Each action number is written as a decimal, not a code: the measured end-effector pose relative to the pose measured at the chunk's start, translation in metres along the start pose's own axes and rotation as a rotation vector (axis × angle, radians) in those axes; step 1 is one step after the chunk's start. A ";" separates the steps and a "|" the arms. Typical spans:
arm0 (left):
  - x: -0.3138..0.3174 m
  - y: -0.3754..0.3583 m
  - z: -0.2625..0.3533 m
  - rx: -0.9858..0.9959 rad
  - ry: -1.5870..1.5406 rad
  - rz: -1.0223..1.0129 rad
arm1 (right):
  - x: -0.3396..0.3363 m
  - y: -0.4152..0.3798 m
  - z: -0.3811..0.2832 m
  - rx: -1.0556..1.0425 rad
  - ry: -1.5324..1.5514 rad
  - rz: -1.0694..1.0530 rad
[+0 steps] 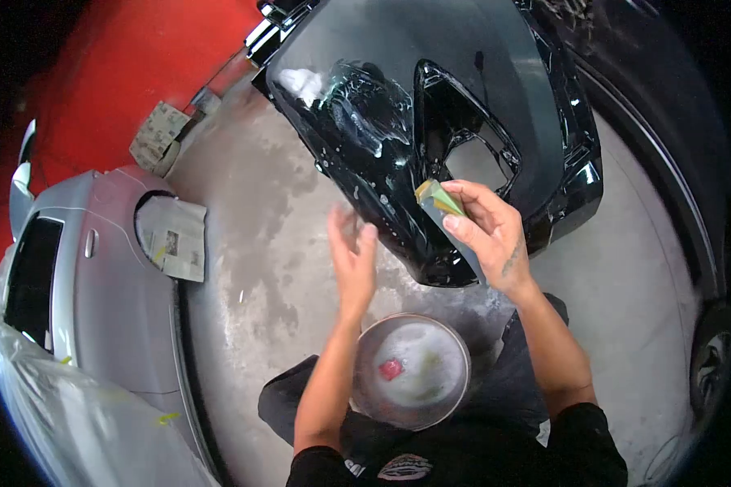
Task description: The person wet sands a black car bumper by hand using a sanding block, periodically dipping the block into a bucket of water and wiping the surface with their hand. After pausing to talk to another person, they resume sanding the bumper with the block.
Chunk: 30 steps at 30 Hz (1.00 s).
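Note:
My right hand [491, 235] grips a small yellow-green sanding block [443, 200] with a grey sheet, apparently sandpaper, around it. It is held above the lower edge of a black car bumper [365, 183], near the bumper's opening. My left hand [352, 256] is raised just left of the bumper, slightly blurred, with its fingers apart and nothing in it. Wet, soapy streaks [369, 114] cover part of the bumper's glossy surface. A white lump, foam or cloth, [301, 84] rests at its upper left.
Between my knees stands a round bucket [357, 390] of cloudy water with a red piece [391, 369] in it. A silver car [126, 268], partly under plastic sheeting [97, 422], is at left. Behind it is a red surface [138, 65]. A dark car [666, 122] stands at right.

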<state>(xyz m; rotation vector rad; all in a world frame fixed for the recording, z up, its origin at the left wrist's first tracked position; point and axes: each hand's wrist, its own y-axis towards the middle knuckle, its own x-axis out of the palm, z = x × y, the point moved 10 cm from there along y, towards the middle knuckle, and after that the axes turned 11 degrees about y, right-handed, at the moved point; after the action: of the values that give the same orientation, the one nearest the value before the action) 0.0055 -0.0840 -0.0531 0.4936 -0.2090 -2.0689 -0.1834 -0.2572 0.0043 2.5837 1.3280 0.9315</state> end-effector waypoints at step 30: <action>0.056 0.034 0.124 0.919 1.424 -0.325 | -0.023 0.003 0.032 0.011 0.154 -0.013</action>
<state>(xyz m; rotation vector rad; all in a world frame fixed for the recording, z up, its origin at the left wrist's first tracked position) -0.0461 -0.1555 0.0564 2.4827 -0.1954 -1.3092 -0.1737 -0.2701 -0.0313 2.5527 1.3879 1.1450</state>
